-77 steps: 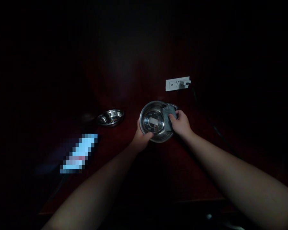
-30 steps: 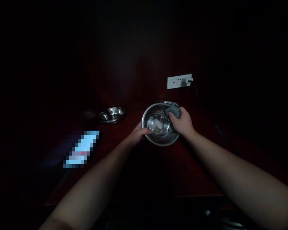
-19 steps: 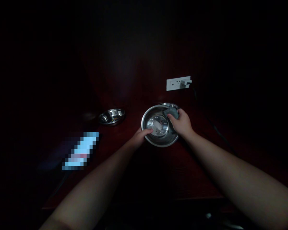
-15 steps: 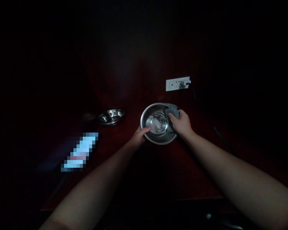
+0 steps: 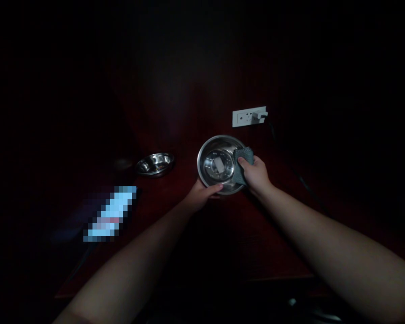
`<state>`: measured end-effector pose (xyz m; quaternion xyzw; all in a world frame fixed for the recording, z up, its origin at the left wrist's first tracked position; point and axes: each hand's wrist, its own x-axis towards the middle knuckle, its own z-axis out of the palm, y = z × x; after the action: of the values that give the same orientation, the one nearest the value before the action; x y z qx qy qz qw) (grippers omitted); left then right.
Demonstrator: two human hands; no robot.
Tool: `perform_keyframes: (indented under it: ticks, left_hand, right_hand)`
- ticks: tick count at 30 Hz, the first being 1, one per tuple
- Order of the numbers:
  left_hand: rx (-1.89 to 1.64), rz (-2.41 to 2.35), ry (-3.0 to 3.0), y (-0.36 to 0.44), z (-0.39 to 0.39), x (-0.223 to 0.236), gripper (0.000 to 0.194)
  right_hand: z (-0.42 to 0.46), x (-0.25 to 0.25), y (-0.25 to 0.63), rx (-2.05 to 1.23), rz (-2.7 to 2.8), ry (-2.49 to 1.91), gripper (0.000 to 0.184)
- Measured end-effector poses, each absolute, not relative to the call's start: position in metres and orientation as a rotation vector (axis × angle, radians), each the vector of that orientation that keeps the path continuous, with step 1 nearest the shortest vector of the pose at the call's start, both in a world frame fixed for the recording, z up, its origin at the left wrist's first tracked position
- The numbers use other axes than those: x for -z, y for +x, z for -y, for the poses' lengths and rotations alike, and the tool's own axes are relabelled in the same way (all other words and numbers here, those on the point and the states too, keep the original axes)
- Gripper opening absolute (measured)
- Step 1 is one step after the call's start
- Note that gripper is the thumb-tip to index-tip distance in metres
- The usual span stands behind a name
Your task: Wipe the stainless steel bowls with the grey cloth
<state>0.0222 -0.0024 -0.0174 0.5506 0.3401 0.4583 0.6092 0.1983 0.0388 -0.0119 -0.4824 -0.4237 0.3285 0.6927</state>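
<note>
A shiny metal bowl (image 5: 207, 157) is tilted so that its inside faces me, with a pale rectangular patch on its bottom. My left hand (image 5: 202, 194) grips the lower rim, thumb inside and the other fingers mostly hidden behind. At the bowl's right side my right hand (image 5: 256, 173) is closed on a grey-green cloth (image 5: 242, 167). The cloth lies over the right rim, and part of it touches the inner wall. Whether those fingers also hold the rim is hidden behind cloth and bowl.
Shallow metal bowls (image 5: 155, 164), seemingly stacked, stand on the dark red table (image 5: 222, 243) to the left. Nearer me lies a pixelated bright screen (image 5: 113, 211). A white wall socket (image 5: 249, 117) holds a plug, whose dark cable runs down the right side.
The bowl has risen a little and tilted more toward me. My left thumb has shifted right along the lower rim. The cloth now shows more over the right rim.
</note>
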Motion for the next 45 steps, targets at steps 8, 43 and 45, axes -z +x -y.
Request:
perform_keyframes:
  ticks: [8,43,45]
  left_hand:
    - [-1.2,-0.679,1.462,0.024,-0.002,0.023,0.066]
    - [-1.111,-0.89,1.188,0.025,0.0,0.015,0.049]
    - [-1.082,-0.926,1.195,0.024,0.0,0.014,0.045]
  right_hand:
    - [-0.038,0.018,0.195,-0.801,1.102,-1.007,0.034]
    - [-0.03,0.023,0.186,-1.241,0.994,-0.953,0.024]
    - [-0.034,0.025,0.189,-1.174,1.02,-0.99,0.025]
